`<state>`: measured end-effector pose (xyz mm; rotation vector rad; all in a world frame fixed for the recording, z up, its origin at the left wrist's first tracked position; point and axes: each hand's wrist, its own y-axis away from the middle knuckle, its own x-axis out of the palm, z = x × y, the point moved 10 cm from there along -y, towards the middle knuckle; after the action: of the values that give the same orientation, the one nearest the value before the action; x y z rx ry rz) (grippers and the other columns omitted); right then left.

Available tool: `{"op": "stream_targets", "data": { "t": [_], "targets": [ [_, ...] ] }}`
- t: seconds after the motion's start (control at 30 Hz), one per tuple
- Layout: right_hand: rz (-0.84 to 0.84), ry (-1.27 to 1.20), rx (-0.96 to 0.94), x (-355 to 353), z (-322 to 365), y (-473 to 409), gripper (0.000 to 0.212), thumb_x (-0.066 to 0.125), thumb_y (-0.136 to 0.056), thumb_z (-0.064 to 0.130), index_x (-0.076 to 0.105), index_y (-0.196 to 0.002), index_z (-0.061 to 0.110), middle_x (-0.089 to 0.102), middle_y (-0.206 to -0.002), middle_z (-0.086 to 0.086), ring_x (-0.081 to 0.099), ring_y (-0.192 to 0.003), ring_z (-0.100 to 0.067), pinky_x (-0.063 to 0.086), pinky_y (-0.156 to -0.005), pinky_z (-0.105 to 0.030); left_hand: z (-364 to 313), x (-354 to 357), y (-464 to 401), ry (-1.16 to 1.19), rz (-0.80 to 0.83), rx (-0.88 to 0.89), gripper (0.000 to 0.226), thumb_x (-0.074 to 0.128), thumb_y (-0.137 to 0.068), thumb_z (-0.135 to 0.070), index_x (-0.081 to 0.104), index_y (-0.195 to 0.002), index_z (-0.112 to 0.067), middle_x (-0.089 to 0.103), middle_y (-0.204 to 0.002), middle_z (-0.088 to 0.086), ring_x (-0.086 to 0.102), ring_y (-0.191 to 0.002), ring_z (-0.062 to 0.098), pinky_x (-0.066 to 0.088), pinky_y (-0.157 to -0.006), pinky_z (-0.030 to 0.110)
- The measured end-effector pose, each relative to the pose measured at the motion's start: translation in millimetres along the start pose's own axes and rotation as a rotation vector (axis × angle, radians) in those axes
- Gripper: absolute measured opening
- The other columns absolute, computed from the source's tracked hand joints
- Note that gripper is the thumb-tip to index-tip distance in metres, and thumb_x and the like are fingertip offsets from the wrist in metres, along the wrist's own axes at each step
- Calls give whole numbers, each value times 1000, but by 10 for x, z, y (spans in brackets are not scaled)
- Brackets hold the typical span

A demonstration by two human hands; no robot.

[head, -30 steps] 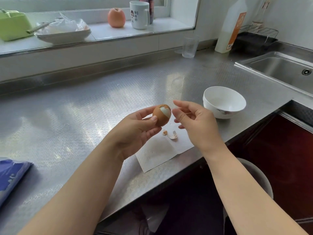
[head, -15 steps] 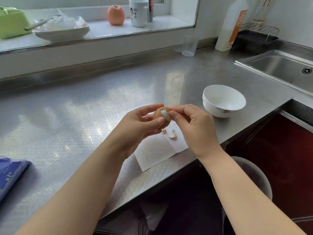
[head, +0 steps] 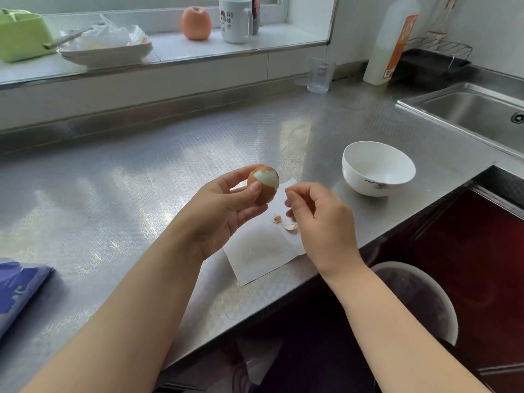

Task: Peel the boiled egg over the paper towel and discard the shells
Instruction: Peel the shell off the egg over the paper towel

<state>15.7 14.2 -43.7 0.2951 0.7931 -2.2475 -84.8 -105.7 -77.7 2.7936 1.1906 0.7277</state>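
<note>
Peeling looks barely begun: on the paper towel (head: 263,256) at the counter's near edge lie only a couple of shell pieces (head: 286,222), and discarding them is not yet done. Just above the towel's right side, the right hand (head: 320,222) has its fingers curled, thumb and forefinger pinched; whether a shell chip sits between them is too small to tell. Over the towel's far-left part, the left hand (head: 224,208) grips the egg (head: 263,184) between thumb and fingertips, one white patch bared on top, brown shell elsewhere.
</note>
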Motion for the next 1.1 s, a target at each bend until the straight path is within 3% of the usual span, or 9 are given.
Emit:
{"op": "stream_targets", "data": {
  "t": [0.23, 0.3, 0.43, 0.53, 0.63, 0.73, 0.93, 1.1],
  "targets": [
    [316, 84, 117, 189, -115, -11, 18, 65, -88, 22, 72, -105, 27, 61, -98, 12, 58, -78, 2, 43, -75, -11, 6, -4, 15, -29, -7, -14, 38, 55, -94, 2, 60, -130, -9, 71, -119, 17, 68, -111, 27, 59, -87, 28],
    [265, 66, 140, 110, -128, -70, 16, 64, -89, 25, 73, -102, 28, 62, -99, 12, 59, -75, 1, 43, -74, -11, 15, 14, 15, -25, -2, -19, 39, 54, -95, 2, 59, -132, -9, 70, -120, 19, 67, -113, 29, 59, -88, 29],
    [159, -209, 246, 17, -123, -149, 17, 67, -87, 27, 69, -104, 30, 71, -92, 9, 68, -82, -12, 58, -80, -38, 37, 35, 19, 1, 20, -34, 41, 54, -94, 3, 61, -130, -15, 72, -116, 15, 69, -108, 26, 60, -86, 29],
    [161, -306, 266, 100, -77, -132, 18, 73, -81, 30, 70, -99, 26, 73, -92, 8, 69, -87, -11, 58, -76, -35, 55, 73, 21, -9, 54, -26, 41, 58, -89, 1, 62, -127, -15, 75, -106, 9, 71, -100, 19, 59, -88, 28],
    [100, -298, 268, 101, -114, -113, 17, 73, -82, 27, 72, -98, 21, 74, -89, 8, 69, -87, -7, 58, -82, -38, 45, 80, 23, -58, 47, -1, 52, 69, -77, -4, 62, -128, -14, 75, -111, 11, 72, -102, 20, 58, -91, 29],
    [72, -252, 259, 89, -139, -105, 14, 69, -86, 24, 73, -99, 20, 74, -88, 9, 68, -86, -6, 57, -83, -37, 24, 48, 21, -124, -3, 35, 51, 70, -80, 4, 63, -128, -13, 73, -114, 12, 73, -102, 21, 58, -91, 31],
    [-69, 121, -64, -27, 192, -77, 12, 61, -91, 19, 71, -95, 14, 69, -86, 4, 63, -79, -11, 51, -72, -27, 51, 48, 25, -118, -38, 46, 44, 69, -84, 3, 64, -125, -12, 76, -108, 10, 75, -95, 18, 59, -82, 27],
    [-134, 137, -134, -56, 240, -56, 11, 60, -92, 13, 70, -94, 9, 71, -85, -1, 63, -76, -13, 46, -68, -19, 63, 35, 18, -71, -39, 19, 40, 65, -88, 1, 63, -127, -10, 75, -113, 14, 74, -100, 20, 59, -81, 26]
  ]
}}
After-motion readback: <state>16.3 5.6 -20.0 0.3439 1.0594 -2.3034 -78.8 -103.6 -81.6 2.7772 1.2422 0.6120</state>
